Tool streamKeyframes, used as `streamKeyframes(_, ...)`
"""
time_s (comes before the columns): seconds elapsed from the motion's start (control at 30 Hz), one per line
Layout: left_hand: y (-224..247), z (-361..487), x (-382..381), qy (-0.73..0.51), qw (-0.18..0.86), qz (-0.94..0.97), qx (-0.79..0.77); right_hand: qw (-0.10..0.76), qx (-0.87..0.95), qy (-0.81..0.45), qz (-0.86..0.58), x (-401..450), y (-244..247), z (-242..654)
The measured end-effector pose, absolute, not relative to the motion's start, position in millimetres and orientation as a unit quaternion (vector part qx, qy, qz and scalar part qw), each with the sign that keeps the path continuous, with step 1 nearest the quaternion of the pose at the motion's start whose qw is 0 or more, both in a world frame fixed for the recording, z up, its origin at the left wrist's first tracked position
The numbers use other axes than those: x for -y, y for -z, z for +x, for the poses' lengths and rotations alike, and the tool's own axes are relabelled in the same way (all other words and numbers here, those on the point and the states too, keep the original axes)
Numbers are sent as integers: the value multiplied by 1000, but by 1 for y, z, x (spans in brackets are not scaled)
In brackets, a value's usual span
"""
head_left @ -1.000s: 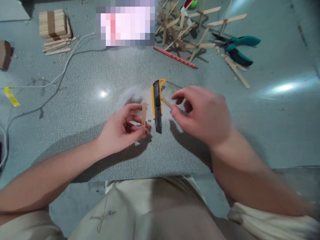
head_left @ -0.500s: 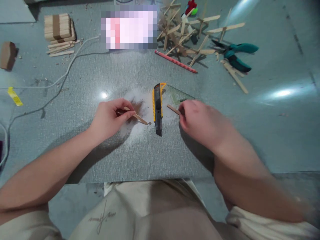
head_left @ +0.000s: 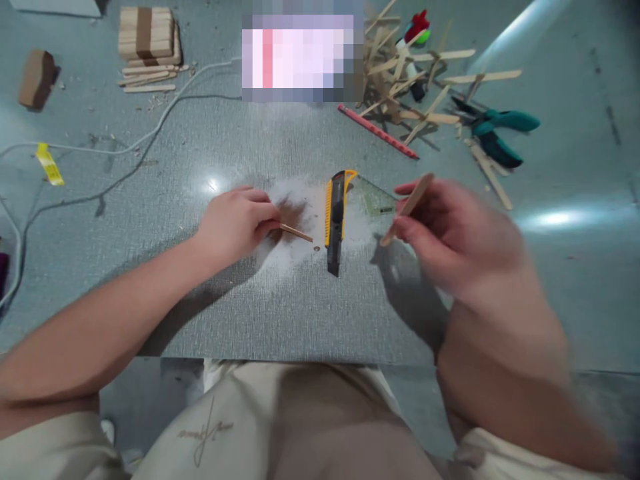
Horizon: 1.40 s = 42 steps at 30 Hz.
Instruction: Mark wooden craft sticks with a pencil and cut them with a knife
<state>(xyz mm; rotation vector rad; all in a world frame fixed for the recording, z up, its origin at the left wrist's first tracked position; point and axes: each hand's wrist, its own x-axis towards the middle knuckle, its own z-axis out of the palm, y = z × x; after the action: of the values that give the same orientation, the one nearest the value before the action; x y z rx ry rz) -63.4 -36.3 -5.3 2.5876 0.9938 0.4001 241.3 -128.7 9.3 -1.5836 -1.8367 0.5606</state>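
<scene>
My left hand [head_left: 239, 223] pinches one end of a thin wooden stick [head_left: 297, 233] low over the table, beside a patch of pale and brown dust. Between thumb and fingers, my right hand [head_left: 445, 233] grips another wooden stick [head_left: 419, 193], tilted and raised above the surface. A yellow and black utility knife [head_left: 337, 220] lies between the hands, its dark tip toward me. Just left of the knife is a tiny round bit [head_left: 317, 249]. A clear green set square [head_left: 375, 200] lies partly behind the knife and near my right fingers.
Joined wooden sticks [head_left: 400, 73] pile up at the back, near a red pencil [head_left: 377, 131] and teal pliers [head_left: 500, 130]. Bundled sticks [head_left: 145, 33], a brown block [head_left: 37, 80] and a white cable [head_left: 165, 117] with a yellow tag [head_left: 49, 164] are left. A pixelated bright area [head_left: 300, 57] is at the back.
My right hand has lifted and turned, bringing its stick up at a steeper slant. My left hand has turned palm down, still holding its stick. The view has shifted, so table items appear further right.
</scene>
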Motion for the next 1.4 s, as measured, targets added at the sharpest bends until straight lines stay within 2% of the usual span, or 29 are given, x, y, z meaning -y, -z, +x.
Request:
streamKeyframes(0.07, 8, -62, 36, -142, 146, 919, -339, 395, 664, -265, -577, 131, -15, 221)
streamKeyframes(0.13, 10, -61, 35, -147, 147, 921, -330, 432, 674, -267, -536, 135, -16, 198)
streamKeyframes(0.3, 13, -59, 34, -166, 194, 916, -309, 369, 801, -152, -447, 136, -6, 167)
streamKeyframes(0.47, 15, -59, 34, -186, 240, 902, -306, 289, 861, -45, -415, 133, 5, 163)
streamKeyframes(0.67, 15, -57, 32, -186, 275, 890, -312, 275, 858, -81, -426, 131, 10, 161)
streamKeyframes(0.9, 12, -55, 32, -185, 278, 886, -322, 214, 873, -44, -437, 131, 9, 159)
streamKeyframes(1.13, 10, -51, 32, -166, 263, 890, -333, 207, 875, -20, -437, 133, 12, 159)
streamKeyframes(1.4, 9, -50, 31, -160, 273, 887, -335, 234, 842, -125, -470, 130, 11, 159)
